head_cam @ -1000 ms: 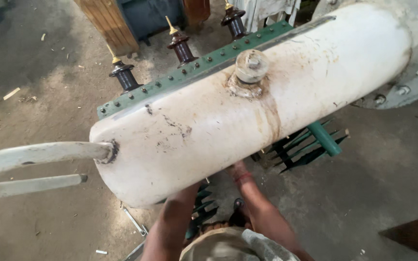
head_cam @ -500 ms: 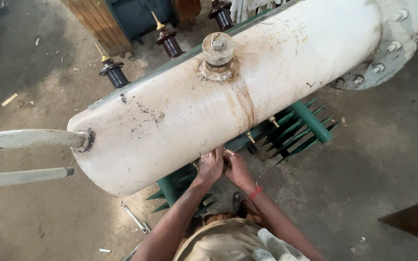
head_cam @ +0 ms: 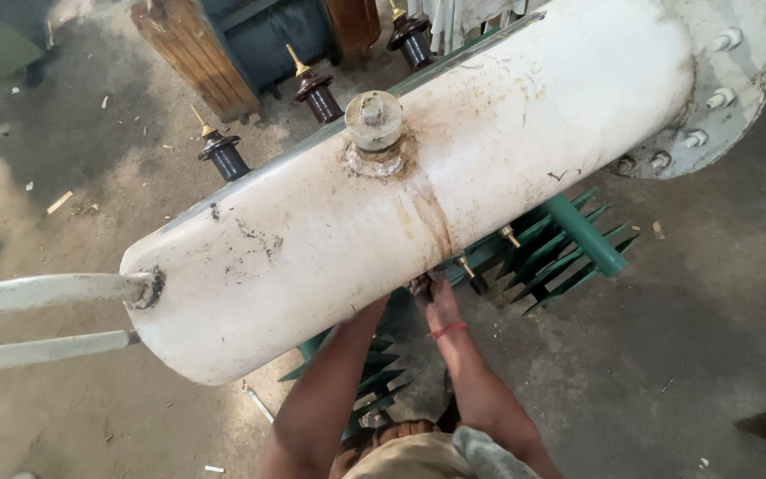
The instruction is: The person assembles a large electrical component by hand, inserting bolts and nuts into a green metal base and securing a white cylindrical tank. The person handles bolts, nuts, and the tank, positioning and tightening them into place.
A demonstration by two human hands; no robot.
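A long white, rust-stained cylindrical tank (head_cam: 507,151) lies across the view, with a round capped fitting (head_cam: 373,120) on top. Both my arms reach up under its near side. My right hand (head_cam: 441,303), a red thread around its wrist, has its fingertips against something dark at the tank's lower edge, next to a small brass terminal (head_cam: 467,269). I cannot tell what the fingers grip. My left forearm (head_cam: 339,381) runs beneath the tank, which hides the hand. Green radiator fins (head_cam: 569,244) stand below the tank.
Three dark brown bushings (head_cam: 223,155) with brass tips line the far side of the green body. Two white pipes (head_cam: 46,288) leave the tank's left end. A bolted flange (head_cam: 738,80) closes the right end. A thin metal tool (head_cam: 259,404) lies on the concrete floor.
My hands were together in plain sight at the tank's lower edge. The left hand has since slid out of sight under the tank. The view has shifted a little to the right.
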